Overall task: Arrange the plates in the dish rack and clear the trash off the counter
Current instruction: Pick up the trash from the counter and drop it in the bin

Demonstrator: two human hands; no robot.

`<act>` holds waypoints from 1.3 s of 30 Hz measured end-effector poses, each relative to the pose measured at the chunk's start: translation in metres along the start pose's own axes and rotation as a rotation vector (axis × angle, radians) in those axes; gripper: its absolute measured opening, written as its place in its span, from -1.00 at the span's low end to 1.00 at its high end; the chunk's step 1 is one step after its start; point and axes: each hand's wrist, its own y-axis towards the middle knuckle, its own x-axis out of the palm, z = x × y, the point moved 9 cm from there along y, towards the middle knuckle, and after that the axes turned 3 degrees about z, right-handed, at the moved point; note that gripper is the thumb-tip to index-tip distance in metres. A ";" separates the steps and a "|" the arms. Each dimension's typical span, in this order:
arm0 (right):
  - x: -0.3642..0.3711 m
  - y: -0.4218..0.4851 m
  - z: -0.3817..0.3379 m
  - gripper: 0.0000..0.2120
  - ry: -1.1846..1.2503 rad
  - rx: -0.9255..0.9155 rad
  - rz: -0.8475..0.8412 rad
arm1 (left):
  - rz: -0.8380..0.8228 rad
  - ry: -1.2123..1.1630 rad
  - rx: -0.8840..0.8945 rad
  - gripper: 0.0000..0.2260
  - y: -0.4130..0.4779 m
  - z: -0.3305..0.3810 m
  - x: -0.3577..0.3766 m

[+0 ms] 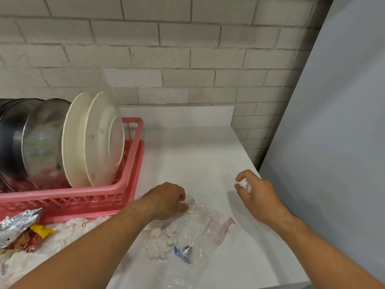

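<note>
Pinching the clear plastic wrap (208, 215) by its left end, the left hand (167, 200) is nearest. Wrap trails rightward along the counter (198, 153); right hand (257, 191) is curled around a white paper wad (244, 184).

Plates (93, 138) in rack (127, 184), left of counter (198, 153).

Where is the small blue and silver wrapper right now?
Head view, low centre: the wrapper lies on the clear plastic film on the counter, just right of a crumpled tissue and below the left hand.
</note>
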 end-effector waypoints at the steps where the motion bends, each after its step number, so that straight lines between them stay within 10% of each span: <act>1: -0.003 0.000 -0.004 -0.99 0.023 -0.008 0.016 | 0.005 0.015 0.008 -0.68 0.001 0.000 0.001; 11: -0.019 -0.004 -0.028 -0.52 0.051 -0.020 0.179 | 0.051 -0.142 0.037 -0.70 0.006 -0.004 0.005; 20: 0.002 -0.004 -0.044 -0.79 -0.088 -0.024 0.026 | -0.085 -0.039 0.135 -0.67 0.012 0.007 0.005; 27: -0.008 -0.008 -0.065 -0.44 -0.028 -0.004 0.122 | 0.138 -0.213 0.192 -0.73 0.000 0.002 -0.045; 39: 0.018 -0.021 -0.124 -0.45 -0.161 -0.118 0.118 | 0.534 -0.424 0.222 -0.68 -0.059 -0.016 -0.104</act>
